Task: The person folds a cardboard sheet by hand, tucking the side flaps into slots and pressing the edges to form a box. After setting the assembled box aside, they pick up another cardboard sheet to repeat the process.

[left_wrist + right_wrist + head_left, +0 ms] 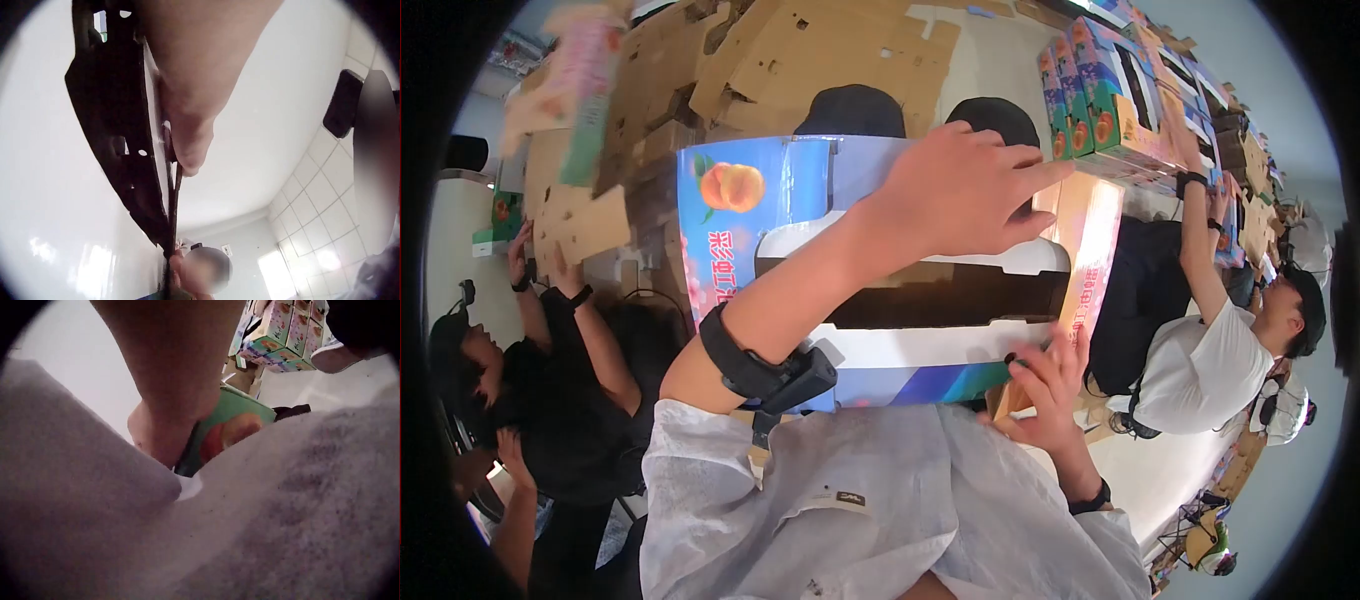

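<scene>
A blue carton box [790, 185] with peach prints and a long dark opening lies in front of the person's shirt in the head view. The left forearm crosses over it, and the left hand [970, 190] is at its right end, fingers extended near a pale end flap [1090, 220]. At the lower right corner, the right hand [1050, 390] grips the box with bent fingers. The left wrist view has the left hand [194, 119] against the edge of a dark panel [106, 106]. Beside a green box face [231, 431], the right hand [162, 431] is partly hidden by cloth.
Flattened brown cardboard [820, 60] lies beyond the box. Stacked printed cartons [1100, 90] stand at upper right. A person in a white shirt [1210, 370] is at the right, reaching to the stack; another in dark clothes [550, 400] handles cardboard at the left.
</scene>
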Demonstrator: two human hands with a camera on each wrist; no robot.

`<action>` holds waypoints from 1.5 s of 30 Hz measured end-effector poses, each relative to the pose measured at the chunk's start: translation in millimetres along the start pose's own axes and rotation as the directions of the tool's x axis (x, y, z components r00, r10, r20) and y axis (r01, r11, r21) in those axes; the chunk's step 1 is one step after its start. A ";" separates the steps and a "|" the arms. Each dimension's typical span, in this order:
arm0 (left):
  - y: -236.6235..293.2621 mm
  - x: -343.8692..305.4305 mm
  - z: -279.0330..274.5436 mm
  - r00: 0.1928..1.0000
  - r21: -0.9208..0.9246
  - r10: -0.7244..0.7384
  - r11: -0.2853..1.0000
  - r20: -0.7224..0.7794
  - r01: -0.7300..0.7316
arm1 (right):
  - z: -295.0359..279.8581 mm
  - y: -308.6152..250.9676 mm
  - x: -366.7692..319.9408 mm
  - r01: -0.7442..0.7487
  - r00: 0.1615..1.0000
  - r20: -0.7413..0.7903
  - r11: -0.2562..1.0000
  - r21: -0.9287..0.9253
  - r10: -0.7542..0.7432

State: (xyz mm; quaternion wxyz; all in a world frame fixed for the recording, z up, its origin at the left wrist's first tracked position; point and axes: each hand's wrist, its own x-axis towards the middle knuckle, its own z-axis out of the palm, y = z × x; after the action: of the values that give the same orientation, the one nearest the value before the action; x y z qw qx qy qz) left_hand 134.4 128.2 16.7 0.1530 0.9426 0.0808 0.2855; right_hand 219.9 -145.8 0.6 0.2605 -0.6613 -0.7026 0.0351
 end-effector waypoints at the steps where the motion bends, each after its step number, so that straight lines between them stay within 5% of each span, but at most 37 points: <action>1: 0.3 0.0 0.6 1.000 -0.014 0.002 1.000 -0.013 -0.002 | -5.7 -0.4 -0.1 0.018 0.998 0.061 0.998 0.063 -0.022; 11: 6.9 1.7 -2.6 1.000 -0.070 0.015 0.997 0.024 -0.013 | -20.3 -6.7 -1.5 0.008 0.983 0.184 0.999 0.047 -0.016; 20: 3.0 2.1 -1.1 1.000 -0.067 0.009 0.998 0.015 -0.008 | -14.3 -1.4 -8.5 0.061 0.997 0.048 0.989 0.133 -0.068; 27: 3.5 1.9 -5.0 0.999 -0.069 -0.001 0.998 0.049 0.004 | -14.4 -9.0 -0.2 0.044 0.995 0.084 0.996 0.072 -0.050; 38: 7.0 4.1 -9.0 0.995 -0.065 0.011 0.998 0.099 -0.005 | -44.2 -23.3 44.2 -0.111 0.917 0.383 0.994 -0.020 0.110; 45: 2.9 0.8 -18.4 0.981 -0.077 -0.003 0.997 0.194 0.018 | -26.9 -24.0 49.3 -0.111 0.914 0.386 0.991 -0.070 0.130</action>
State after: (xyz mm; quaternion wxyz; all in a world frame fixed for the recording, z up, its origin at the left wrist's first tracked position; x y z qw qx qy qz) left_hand 124.9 130.1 32.6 0.1984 0.9588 0.0593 0.1947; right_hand 209.6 -110.0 49.1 0.0978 -0.6890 -0.6988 0.1654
